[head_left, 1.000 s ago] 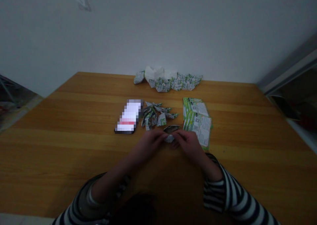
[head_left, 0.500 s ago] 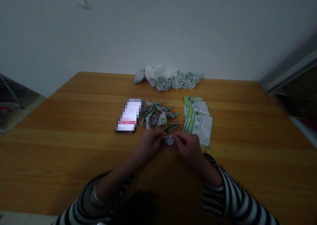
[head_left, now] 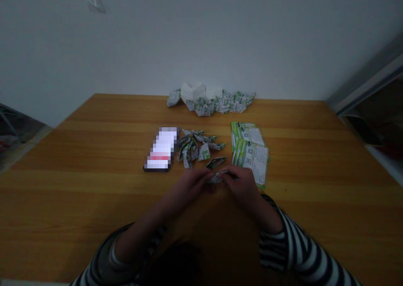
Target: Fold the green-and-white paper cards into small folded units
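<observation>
While both hands are working near the middle of the bench, the wooden bench [head_left: 78, 151] is standing against a pale wall [head_left: 201, 38]. A mound of folded printed paper [head_left: 220, 106] is lying along the far edge, beside and partly around a white crumpled sheet [head_left: 192, 92]. Toward the centre, a pixelated dark-edged slab, probably a phone [head_left: 161, 149], is lying just left of a cluster of small pointed paper folds [head_left: 191, 147], while a stack of green-and-white printed cards [head_left: 250, 153] is lying to their right.

The left hand [head_left: 189, 189] and the right hand [head_left: 242, 188], both in striped sleeves, are closing together between the bench's near edge and these groups. A small folded paper piece [head_left: 216, 178] is being held between them in a narrow pinch, though the hands are partly hiding it. A loose paper fold [head_left: 215, 163] is lying just ahead, untouched.

Handling note: a pinch kept close to the crease, with even pressure from both sides, is likely steadiest, since thin paper may otherwise slip or tear.
</observation>
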### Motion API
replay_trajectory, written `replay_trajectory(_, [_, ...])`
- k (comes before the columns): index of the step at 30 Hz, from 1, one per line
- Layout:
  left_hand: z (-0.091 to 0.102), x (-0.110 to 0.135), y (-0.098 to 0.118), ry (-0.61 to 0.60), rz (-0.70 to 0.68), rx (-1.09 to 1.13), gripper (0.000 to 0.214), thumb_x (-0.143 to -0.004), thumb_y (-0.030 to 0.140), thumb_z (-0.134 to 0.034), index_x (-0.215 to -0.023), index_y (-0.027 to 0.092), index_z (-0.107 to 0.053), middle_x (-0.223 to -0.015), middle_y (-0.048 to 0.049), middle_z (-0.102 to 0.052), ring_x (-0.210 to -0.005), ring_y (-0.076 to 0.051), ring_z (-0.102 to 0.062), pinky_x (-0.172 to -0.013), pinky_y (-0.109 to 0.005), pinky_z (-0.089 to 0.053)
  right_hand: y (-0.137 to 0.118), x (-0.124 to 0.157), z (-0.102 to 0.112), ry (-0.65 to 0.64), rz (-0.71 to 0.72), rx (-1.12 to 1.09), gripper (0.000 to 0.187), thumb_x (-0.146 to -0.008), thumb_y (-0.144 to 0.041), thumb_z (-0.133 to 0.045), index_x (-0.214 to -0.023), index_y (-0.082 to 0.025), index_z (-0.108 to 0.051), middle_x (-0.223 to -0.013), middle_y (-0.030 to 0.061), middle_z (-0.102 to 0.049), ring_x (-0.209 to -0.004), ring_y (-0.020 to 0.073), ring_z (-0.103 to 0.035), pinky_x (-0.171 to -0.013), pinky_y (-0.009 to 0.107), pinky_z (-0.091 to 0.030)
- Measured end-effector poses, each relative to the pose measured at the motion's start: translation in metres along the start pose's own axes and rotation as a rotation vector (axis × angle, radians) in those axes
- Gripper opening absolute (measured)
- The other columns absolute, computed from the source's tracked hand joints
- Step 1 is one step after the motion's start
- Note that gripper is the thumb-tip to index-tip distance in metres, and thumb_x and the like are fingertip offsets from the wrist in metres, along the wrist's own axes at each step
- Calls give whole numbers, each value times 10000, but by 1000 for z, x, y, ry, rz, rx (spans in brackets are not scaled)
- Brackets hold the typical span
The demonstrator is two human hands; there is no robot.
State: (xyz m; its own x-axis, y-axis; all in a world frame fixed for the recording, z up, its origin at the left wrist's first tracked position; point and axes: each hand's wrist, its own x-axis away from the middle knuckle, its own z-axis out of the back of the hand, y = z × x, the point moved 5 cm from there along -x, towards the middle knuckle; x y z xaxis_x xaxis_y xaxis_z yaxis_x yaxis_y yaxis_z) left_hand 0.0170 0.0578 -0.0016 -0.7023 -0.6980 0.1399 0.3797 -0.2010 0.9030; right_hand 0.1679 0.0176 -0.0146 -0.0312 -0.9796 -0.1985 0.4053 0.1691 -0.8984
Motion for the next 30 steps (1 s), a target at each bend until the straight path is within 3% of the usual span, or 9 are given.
replay_trajectory(3, [3, 0, -1, -4, -15, 60, 247, -937, 320, -464, -964, 153, -643, -854, -41, -709, -768, -159, -653, -723, -266, -512, 3, 0, 3, 63, -28, -32, 221, -842, -187, -622, -1043, -229, -704, -898, 35, -751, -700, 177, -687, -660, 277, -531])
replay_trajectory(8, [-1, 1, 0, -17, -48, 88, 272, -958, 300, -424, -1125, 168, -593, -1011, -69, -707, -892, -182, -663, -807, -305, -522, -3, 1, 8, 151, 122, 49, 212, -862, -171, -608, -1019, -235, -735, -921, 53, -741, -834, 200, -692, -759, 318, -553])
replay_trajectory(12, [-7, 4, 3, 59, -88, -104, 337, -929, 255, -470, -1256, 186, -510, -955, -67, -715, -799, -178, -671, -713, -281, -521, -9, 2, 5, 116, 280, 70, 321, -918, -148, -521, -1171, -266, -680, -989, 59, -696, -901, 179, -668, -780, 310, -558])
replay_trajectory(16, [-8, 8, 0, 185, -46, -375, 335, -882, 242, -525, -1208, 165, -526, -780, -57, -710, -621, -186, -648, -532, -251, -469, -21, 9, -8, 50, 399, 145, 414, -918, -175, -534, -1324, -253, -564, -1122, 100, -651, -1045, 206, -633, -876, 343, -551])
replay_trajectory(20, [-12, 13, 4, 296, -153, -592, 498, -817, 175, -579, -1304, 157, -476, -901, -95, -715, -714, -211, -667, -599, -285, -512, -29, 17, -19, 91, 381, 269, 556, -886, -228, -591, -1417, -155, -446, -1300, 182, -582, -1202, 279, -566, -982, 407, -511])
replay_trajectory(22, [-16, 14, 7, 336, -238, -642, 573, -799, 147, -589, -1354, 142, -442, -969, -118, -700, -776, -215, -667, -655, -300, -532, -30, 20, -22, 125, 352, 309, 592, -899, -203, -549, -1459, -137, -369, -1332, 194, -566, -1183, 285, -586, -960, 414, -526])
replay_trajectory(25, [-18, 15, 8, 402, -303, -636, 519, -847, 151, -552, -1359, 147, -467, -972, -117, -680, -795, -198, -658, -666, -283, -537, -28, 21, -23, 158, 328, 325, 617, -915, -161, -491, -1496, -139, -284, -1211, 176, -657, -940, 246, -701, -811, 365, -591])
replay_trajectory(27, [-15, 14, 8, 466, -321, -572, 444, -890, 145, -498, -1333, 169, -512, -965, -101, -674, -795, -175, -657, -676, -265, -539, -27, 20, -22, 168, 345, 313, 592, -919, -116, -454, -1490, -163, -305, -1125, 142, -705, -841, 214, -717, -757, 325, -596])
replay_trajectory(30, [-10, 13, 9, 530, -346, -423, 428, -899, 107, -469, -1309, 198, -552, -1039, -93, -675, -879, -162, -662, -753, -264, -543, -27, 17, -16, 222, 364, 274, 534, -908, -83, -456, -1428, -204, -433, -1104, 101, -722, -864, 192, -718, -752, 287, -587])
